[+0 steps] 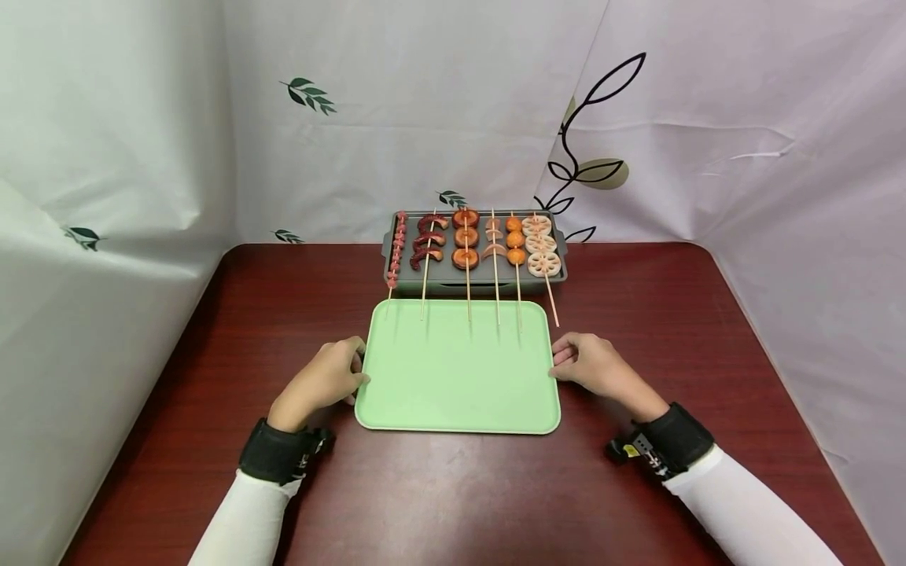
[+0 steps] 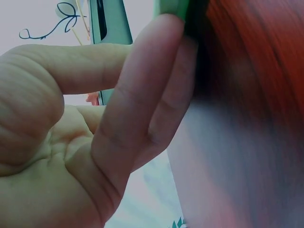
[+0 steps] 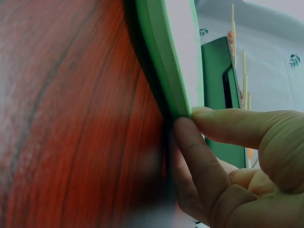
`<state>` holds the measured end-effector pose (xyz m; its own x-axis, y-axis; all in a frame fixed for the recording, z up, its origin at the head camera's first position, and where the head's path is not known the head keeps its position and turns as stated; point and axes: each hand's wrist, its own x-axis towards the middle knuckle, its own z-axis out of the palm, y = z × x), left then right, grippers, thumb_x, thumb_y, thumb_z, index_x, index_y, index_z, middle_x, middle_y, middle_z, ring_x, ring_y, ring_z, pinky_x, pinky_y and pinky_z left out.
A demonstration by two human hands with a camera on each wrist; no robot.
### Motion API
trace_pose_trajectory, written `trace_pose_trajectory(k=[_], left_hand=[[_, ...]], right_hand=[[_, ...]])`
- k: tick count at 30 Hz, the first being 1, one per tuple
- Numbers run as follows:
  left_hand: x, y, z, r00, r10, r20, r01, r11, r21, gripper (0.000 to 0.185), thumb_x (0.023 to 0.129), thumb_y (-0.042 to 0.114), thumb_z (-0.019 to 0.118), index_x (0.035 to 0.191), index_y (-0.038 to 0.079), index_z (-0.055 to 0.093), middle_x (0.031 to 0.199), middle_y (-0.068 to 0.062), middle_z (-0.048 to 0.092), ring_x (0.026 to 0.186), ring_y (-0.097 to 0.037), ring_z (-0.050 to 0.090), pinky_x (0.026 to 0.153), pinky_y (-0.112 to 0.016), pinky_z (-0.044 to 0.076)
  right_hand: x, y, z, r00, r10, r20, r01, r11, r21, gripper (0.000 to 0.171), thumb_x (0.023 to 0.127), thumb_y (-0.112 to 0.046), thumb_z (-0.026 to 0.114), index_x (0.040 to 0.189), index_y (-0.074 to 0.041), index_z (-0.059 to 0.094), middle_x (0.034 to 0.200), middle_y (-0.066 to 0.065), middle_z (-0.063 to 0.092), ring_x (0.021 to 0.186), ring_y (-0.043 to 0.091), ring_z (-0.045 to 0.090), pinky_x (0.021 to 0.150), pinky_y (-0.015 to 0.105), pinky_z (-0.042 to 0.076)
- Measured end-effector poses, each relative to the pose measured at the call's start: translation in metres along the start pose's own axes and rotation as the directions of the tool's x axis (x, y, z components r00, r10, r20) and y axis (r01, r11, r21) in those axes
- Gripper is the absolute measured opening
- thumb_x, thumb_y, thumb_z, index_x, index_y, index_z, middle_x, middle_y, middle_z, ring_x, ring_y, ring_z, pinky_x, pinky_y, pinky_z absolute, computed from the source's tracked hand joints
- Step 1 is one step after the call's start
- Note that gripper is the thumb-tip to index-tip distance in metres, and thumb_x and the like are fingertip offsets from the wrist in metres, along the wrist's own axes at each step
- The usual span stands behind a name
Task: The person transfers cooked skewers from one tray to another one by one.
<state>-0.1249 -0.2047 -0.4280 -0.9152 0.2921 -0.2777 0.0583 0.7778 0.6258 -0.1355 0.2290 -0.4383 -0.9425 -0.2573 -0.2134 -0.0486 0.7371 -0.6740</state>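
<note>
A light green rectangular tray [image 1: 456, 377] lies in the middle of the table in the head view. My left hand [image 1: 329, 373] grips its left edge, thumb at the rim. At the opposite edge my right hand [image 1: 593, 363] pinches the rim; in the right wrist view the thumb is on top and fingers are beneath the green edge [image 3: 164, 57]. The left wrist view shows fingertips against the tray's edge [image 2: 171, 6]. Just behind the tray stands a dark grey grill pan [image 1: 446, 277] bearing several skewers, whose sticks reach out toward the tray.
The skewers hold small pink pieces [image 1: 398, 244], dark red curled pieces [image 1: 428, 240], mushroom-like rounds [image 1: 465, 237], pale pink curved slices [image 1: 494, 236], orange balls [image 1: 516, 240] and lotus root slices [image 1: 541, 245]. The dark red wooden table [image 1: 453, 503] meets white patterned cloth [image 1: 425, 102] behind.
</note>
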Motion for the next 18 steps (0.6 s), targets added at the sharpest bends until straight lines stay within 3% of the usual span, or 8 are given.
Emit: trace_pose_trajectory(k=[8, 18], left_hand=[[0.007, 0.004, 0.008, 0.999, 0.04, 0.015, -0.04, 0.998, -0.054, 0.026, 0.095, -0.001, 0.069, 0.116, -0.007, 0.055, 0.085, -0.013, 0.06, 0.052, -0.015, 0.065, 0.053, -0.028, 0.059], [0.007, 0.007, 0.009, 1.0, -0.011, 0.017, 0.014, 0.988, -0.157, 0.022, 0.098, -0.003, 0.065, 0.117, -0.007, 0.054, 0.09, -0.017, 0.063, 0.055, -0.019, 0.065, 0.052, -0.032, 0.061]], right_hand=[[-0.002, 0.005, -0.009, 1.0, 0.002, -0.005, -0.002, 0.999, -0.041, 0.027, 0.085, -0.018, 0.082, 0.104, -0.003, 0.069, 0.092, 0.005, 0.071, 0.08, 0.013, 0.062, 0.071, 0.027, 0.05], [-0.002, 0.009, -0.009, 1.0, -0.017, 0.002, 0.018, 0.999, -0.04, 0.025, 0.086, -0.016, 0.081, 0.103, -0.002, 0.069, 0.091, 0.005, 0.071, 0.081, 0.013, 0.063, 0.071, 0.027, 0.051]])
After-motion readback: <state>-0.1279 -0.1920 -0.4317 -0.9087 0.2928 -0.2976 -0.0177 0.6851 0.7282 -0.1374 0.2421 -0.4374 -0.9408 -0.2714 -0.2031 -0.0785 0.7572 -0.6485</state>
